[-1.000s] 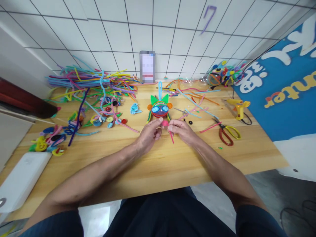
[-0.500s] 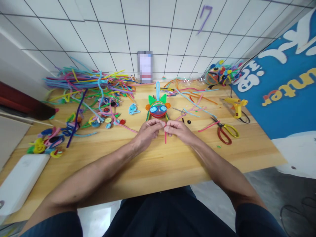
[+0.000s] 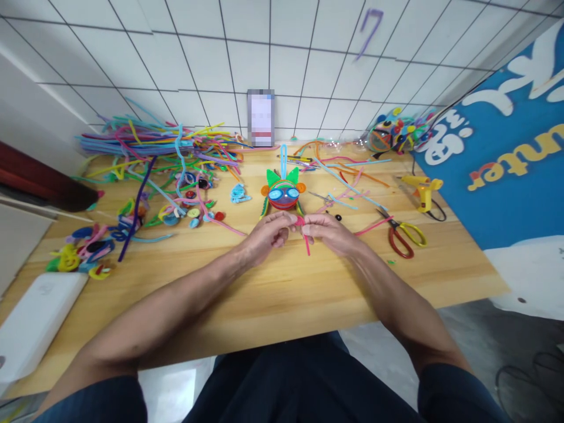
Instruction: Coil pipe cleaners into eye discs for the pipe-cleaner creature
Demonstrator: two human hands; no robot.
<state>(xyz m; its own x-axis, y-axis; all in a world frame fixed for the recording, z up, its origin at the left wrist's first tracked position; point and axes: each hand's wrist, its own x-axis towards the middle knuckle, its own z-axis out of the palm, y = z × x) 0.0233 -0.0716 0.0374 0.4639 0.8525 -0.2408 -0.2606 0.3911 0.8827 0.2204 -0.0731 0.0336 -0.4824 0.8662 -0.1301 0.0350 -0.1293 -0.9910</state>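
Between my two hands is a pink pipe cleaner [image 3: 307, 244], part of it bunched at the fingertips and a straight end hanging down. My left hand [image 3: 274, 230] pinches it from the left with thumb and forefinger. From the right, my right hand [image 3: 324, 230] pinches the same pipe cleaner with its fingers closed. Just beyond the fingertips lies a colourful pipe-cleaner figure [image 3: 283, 191] with green ears, orange side coils, blue eyes and a light blue loop on top. My hands partly hide its lower end.
Red-and-yellow scissors [image 3: 400, 238] and a yellow glue gun [image 3: 423, 191] lie to the right. A heap of pipe cleaners [image 3: 145, 141] fills the back left. A phone [image 3: 261, 117] leans on the tiled wall. A white power bank [image 3: 39, 323] sits at the left edge.
My fingertips have moved slightly apart, showing more of the pink pipe cleaner between them. Its hanging end has shifted right and now slants.
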